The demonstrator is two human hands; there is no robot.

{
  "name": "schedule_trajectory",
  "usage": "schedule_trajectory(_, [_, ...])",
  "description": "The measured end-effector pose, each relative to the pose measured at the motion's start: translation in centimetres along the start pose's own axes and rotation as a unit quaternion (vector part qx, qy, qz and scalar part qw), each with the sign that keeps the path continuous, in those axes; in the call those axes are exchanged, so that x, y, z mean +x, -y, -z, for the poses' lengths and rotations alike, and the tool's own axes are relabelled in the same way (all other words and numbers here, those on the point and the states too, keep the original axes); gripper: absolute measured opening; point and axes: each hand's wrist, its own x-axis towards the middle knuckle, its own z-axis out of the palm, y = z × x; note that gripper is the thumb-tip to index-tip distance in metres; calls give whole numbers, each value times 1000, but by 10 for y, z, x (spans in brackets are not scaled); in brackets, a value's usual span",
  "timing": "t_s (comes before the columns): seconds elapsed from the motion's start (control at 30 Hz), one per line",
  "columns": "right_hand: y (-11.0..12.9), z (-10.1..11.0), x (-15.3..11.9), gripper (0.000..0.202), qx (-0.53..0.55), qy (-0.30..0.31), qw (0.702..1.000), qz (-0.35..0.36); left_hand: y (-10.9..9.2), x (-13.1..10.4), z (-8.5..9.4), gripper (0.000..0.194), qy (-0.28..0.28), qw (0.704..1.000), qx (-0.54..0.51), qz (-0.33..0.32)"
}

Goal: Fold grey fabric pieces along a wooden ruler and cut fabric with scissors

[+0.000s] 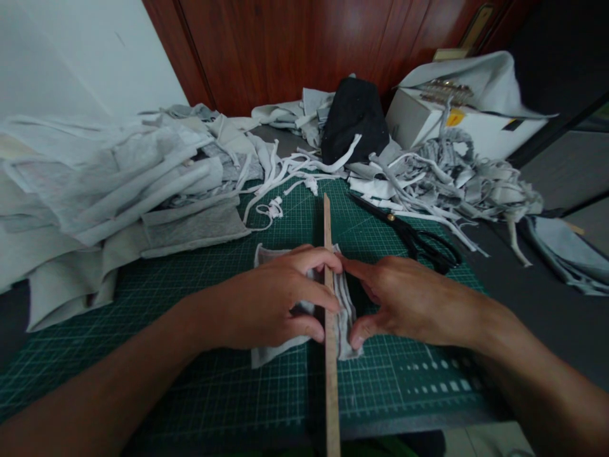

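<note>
A small piece of grey fabric (pixel 277 357) lies on the green cutting mat (pixel 375 406), its right part in several layered folds. Across it, pointing away from me, runs a long wooden ruler (pixel 332 374). My left hand (pixel 290 295) grips the ruler, with fingers bent over it and the thumb at its left edge. To the right of the ruler, my right hand (pixel 404 298) touches the fabric's right edge, index finger at the far end and thumb at the near end, held apart. Its other fingers are partly hidden.
Black scissors (pixel 413 235) lie beyond my right hand. Grey fabric pieces (pixel 118 171) are heaped at the left, and tangled scraps (pixel 442 171) at the right. Behind stand a black cloth bundle (pixel 356 117) and a white box (pixel 413 120). White cords (pixel 280 178) trail over the mat's far edge.
</note>
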Motion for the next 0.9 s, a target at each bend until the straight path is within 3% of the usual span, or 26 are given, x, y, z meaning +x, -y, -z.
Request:
schedule_trajectory(0.33, [0, 0, 0, 71, -5, -1, 1000, 9, -17, -2, -6, 21, -33, 998, 51, -30])
schedule_trajectory(0.5, [-1, 1, 1, 70, 15, 10, 1000, 7, -6, 1, -16, 64, -58, 996, 54, -39])
schedule_trajectory(0.67, [-1, 2, 0, 70, 28, 7, 1000, 8, 3, 2, -24, 78, -81, 996, 11, -22])
schedule_trajectory(0.77, [0, 1, 0, 73, 15, 2, 1000, 5, 5, 4, -27, 77, -89, 996, 6, -12])
schedule_trajectory(0.9, [-1, 0, -1, 83, -8, 6, 1000, -6, 4, 5, -27, 59, -97, 995, 29, -3])
